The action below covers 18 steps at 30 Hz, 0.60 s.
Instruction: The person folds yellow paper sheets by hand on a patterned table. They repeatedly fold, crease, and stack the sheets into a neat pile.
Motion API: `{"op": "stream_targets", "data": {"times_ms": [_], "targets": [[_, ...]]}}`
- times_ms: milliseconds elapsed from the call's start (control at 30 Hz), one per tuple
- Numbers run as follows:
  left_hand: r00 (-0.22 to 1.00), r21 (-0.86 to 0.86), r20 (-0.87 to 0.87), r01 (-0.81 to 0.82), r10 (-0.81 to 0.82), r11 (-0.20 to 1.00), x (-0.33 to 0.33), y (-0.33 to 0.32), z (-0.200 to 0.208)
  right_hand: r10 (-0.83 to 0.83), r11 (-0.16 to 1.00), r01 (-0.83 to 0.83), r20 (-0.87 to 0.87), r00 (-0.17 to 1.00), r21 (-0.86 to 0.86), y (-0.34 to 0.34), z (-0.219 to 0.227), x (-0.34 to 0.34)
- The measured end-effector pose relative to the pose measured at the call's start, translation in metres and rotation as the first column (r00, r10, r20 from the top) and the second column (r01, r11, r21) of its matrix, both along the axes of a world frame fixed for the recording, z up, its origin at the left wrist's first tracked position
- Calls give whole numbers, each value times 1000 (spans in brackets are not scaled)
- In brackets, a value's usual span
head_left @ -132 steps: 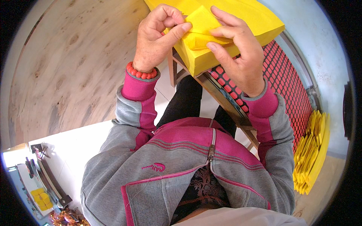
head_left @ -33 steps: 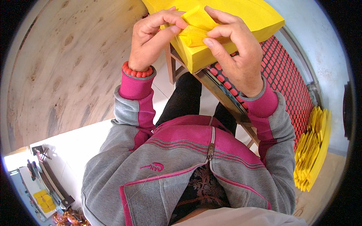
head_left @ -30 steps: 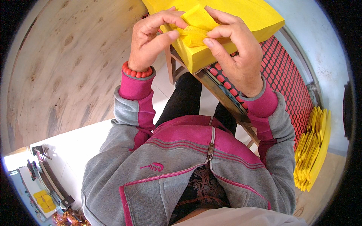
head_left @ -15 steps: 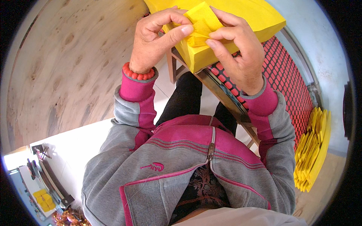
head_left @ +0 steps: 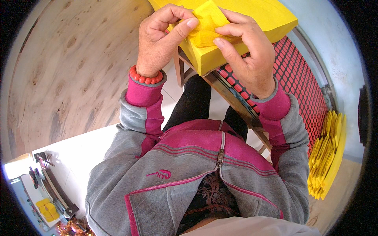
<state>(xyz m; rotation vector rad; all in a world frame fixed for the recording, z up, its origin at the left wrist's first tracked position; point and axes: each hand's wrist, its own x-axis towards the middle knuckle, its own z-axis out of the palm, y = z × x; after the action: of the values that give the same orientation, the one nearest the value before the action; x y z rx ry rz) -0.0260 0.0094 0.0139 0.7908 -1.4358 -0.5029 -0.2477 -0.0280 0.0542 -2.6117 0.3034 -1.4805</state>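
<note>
Folded yellow piece held over near corner of yellow slab. Left hand — thumb just shifted up toward index, tips nearly together on one edge. Right hand grips opposite edge, thumb and index slightly parted — apparently steadying it.

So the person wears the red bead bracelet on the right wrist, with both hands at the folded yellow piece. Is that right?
No: the head view shows the bracelet on the left wrist. The left hand and right hand are both at the folded yellow piece.
</note>
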Motion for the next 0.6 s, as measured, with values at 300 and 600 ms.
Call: {"op": "stream_targets", "data": {"times_ms": [300,600], "targets": [[999,28,-41,-15,16,999,-2,2,0,13,999,-16,69,998,38,4,3,2],[1000,-82,-15,-4,2,997,-4,-3,-5,-3,1000,4,61,998,-17,3,6,0]]}}
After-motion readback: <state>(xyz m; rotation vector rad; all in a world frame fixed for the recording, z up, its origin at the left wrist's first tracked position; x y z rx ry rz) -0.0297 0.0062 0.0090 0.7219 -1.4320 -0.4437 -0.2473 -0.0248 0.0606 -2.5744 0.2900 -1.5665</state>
